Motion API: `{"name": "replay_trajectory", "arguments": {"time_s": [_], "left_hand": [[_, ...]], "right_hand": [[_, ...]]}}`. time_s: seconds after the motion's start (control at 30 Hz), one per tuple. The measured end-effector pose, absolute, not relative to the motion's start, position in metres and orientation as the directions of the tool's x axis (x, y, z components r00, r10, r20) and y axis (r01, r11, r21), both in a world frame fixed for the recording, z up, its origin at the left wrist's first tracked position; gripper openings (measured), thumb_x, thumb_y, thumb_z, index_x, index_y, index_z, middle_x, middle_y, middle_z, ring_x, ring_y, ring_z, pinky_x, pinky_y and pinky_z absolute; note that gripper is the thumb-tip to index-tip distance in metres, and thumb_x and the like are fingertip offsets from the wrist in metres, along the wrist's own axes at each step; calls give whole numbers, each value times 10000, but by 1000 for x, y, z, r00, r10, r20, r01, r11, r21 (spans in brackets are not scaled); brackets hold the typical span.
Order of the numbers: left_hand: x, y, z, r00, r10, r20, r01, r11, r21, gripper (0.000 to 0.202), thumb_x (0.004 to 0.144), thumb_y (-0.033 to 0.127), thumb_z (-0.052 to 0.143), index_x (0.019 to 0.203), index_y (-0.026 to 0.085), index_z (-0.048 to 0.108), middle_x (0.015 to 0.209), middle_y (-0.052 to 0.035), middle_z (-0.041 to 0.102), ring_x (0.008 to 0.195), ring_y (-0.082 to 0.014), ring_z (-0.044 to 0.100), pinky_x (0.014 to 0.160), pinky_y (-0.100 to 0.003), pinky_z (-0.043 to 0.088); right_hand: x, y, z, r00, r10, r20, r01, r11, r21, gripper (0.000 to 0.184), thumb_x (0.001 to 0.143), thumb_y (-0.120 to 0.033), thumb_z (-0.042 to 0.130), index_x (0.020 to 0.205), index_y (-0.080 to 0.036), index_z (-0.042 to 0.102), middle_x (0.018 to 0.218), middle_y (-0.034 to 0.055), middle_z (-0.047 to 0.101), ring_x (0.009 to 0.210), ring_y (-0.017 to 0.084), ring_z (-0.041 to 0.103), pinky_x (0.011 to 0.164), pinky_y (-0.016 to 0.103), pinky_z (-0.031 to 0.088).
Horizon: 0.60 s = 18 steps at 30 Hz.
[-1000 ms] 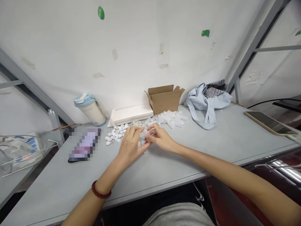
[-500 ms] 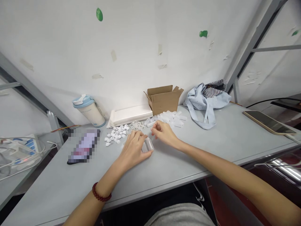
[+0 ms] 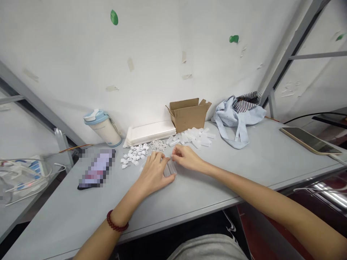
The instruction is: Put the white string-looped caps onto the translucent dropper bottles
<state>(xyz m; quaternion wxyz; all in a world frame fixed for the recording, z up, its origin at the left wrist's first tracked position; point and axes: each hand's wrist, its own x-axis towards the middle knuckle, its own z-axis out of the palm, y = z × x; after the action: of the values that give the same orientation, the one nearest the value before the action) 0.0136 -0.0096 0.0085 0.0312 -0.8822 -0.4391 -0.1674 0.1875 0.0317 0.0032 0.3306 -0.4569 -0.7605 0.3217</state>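
On grey table (image 3: 265, 155) by pale wall (image 3: 157, 47), brace clear tubes (image 3: 171, 168), just below frame centre, inside curled left hand (image 3: 153, 171), working lightly at upper ends with pinched right hand (image 3: 187, 157), cannot tell whether gripping anything.

White wall (image 3: 151, 43), grey frame bars (image 3: 291, 48); grey tabletop (image 3: 73, 216)

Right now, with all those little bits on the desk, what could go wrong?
The left grip curves around clear tubes; they look round, so one might roll away if it loosened.
Small white pieces lie loose near its fingers, so a sideways nudge could scatter them.
The pale cords look tangled and sit beside the tube pile, so pulling one might drag others.
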Motion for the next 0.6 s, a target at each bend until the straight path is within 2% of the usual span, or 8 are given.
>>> {"name": "replay_trajectory", "arguments": {"time_s": [0.33, 0.6], "left_hand": [[12, -10, 10, 560, 782, 273, 790, -603, 109, 371, 776, 374, 596, 1058, 133, 599, 1005, -101, 515, 971, -281, 424, 850, -440, 421], [12, -10, 12, 567, 795, 215, 797, -596, 104, 350, 789, 395, 572, 1029, 142, 599, 1005, -100, 512, 971, -283, 423, 857, -437, 413]], "right_hand": [[186, 28, 5, -417, 900, 128, 463, 331, -822, 59, 817, -142, 525, 771, -174, 504, 658, 9, 648, 550, 117, 558, 554, 229, 373], [186, 28, 5, -422, 899, 120, 473, 331, -817, 56, 816, -150, 534, 774, -172, 505, 627, 0, 641, 542, 117, 557, 558, 231, 375]]}}
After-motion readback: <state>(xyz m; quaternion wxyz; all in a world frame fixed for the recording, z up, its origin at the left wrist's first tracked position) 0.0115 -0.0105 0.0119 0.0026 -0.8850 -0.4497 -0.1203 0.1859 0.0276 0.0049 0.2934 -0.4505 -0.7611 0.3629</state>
